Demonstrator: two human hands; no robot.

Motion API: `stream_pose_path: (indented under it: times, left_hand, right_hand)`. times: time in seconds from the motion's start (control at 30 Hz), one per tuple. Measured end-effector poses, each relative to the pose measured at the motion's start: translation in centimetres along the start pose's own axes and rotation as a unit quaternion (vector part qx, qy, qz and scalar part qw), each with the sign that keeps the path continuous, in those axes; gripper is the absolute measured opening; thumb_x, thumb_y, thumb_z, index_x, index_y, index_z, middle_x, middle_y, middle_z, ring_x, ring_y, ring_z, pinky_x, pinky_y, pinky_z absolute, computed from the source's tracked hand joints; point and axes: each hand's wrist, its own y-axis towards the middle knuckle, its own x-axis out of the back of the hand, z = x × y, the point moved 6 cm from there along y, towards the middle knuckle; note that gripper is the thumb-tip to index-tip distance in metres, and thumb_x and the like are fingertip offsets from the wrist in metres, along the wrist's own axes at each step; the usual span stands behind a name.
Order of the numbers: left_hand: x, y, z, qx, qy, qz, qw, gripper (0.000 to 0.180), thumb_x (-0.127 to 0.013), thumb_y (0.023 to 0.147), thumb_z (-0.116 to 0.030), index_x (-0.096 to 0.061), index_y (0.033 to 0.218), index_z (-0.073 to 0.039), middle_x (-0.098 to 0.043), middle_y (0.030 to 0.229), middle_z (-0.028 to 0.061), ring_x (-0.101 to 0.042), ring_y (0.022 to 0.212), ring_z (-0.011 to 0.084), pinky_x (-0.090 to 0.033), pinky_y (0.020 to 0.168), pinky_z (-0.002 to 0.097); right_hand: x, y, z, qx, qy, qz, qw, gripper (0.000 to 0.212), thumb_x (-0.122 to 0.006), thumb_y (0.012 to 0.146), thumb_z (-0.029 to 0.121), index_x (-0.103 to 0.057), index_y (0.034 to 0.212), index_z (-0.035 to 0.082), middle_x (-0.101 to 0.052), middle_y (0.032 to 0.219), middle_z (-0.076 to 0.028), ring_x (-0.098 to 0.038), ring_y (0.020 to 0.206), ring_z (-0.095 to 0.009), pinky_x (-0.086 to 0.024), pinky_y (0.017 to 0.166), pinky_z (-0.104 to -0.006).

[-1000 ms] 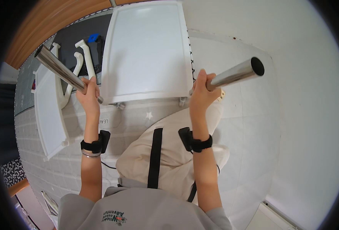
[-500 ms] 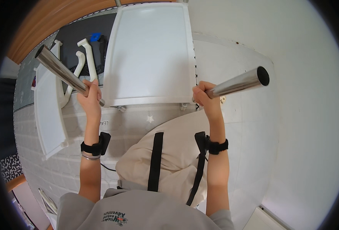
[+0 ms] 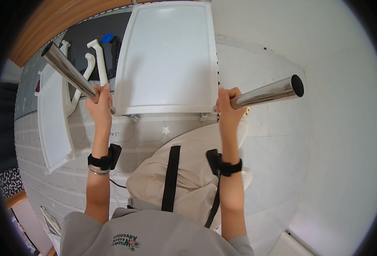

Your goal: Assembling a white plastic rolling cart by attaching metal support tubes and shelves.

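Observation:
A shiny metal tube (image 3: 69, 71) is wrapped in the fingers of my left hand (image 3: 99, 109); its open end tilts up to the left. My right hand (image 3: 231, 106) is closed around a second such metal tube (image 3: 268, 92), which slants off to the right. Both short lower ends stick out of my fists near the front corners of a white rectangular shelf (image 3: 167, 59). Whether either tube touches the shelf, I cannot tell. Small casters (image 3: 133, 117) show under the shelf's near edge.
Left of the shelf lie another white panel (image 3: 54, 123) and curved white handles (image 3: 100, 64) near a dark mat (image 3: 79, 32) with a blue piece (image 3: 107, 38). A white wall (image 3: 346, 128) rises on the right. My beige-trousered legs (image 3: 154, 170) are folded on the patterned floor mat.
My right forearm and wrist have swung a little to the left, while the right tube's far end has shifted slightly rightward. My left hand and its tube have barely moved.

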Motion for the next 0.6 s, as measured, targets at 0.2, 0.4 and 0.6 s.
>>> stream_pose_path:
  times: [0.2,0.4,0.6]
  left_hand:
    - [0.5,0.2,0.3,-0.005,-0.006,0.013,1.0,0.025,-0.055,0.079,-0.007,-0.039,0.059,-0.008,-0.037,0.047,-0.0024,-0.031,0.041,0.0048,-0.023,0.04,0.0202]
    - [0.5,0.1,0.6,0.005,-0.01,0.004,1.0,0.022,-0.057,0.079,-0.011,-0.044,0.063,-0.008,-0.041,0.049,-0.0016,-0.035,0.041,0.005,-0.025,0.039,0.0201]
    - [0.2,0.1,-0.4,0.007,-0.002,-0.006,1.0,0.026,-0.052,0.079,-0.008,-0.036,0.059,-0.009,-0.035,0.046,-0.0013,-0.03,0.039,0.0055,-0.023,0.038,0.0204]
  right_hand:
    - [-2.2,1.6,4.5,0.051,-0.027,0.357,0.932,0.024,-0.06,0.075,0.005,-0.042,0.059,0.006,-0.041,0.052,0.003,-0.037,0.047,-0.006,-0.03,0.045,-0.0214]
    - [-1.5,0.0,1.6,-0.07,0.027,0.23,0.97,0.028,-0.054,0.079,0.006,-0.038,0.057,0.008,-0.036,0.048,0.004,-0.033,0.044,-0.004,-0.026,0.041,-0.0202]
    - [-1.9,-1.0,3.5,0.023,0.005,-0.007,1.0,0.032,-0.048,0.081,0.007,-0.03,0.055,0.01,-0.032,0.043,0.002,-0.027,0.04,-0.006,-0.022,0.039,-0.0211]
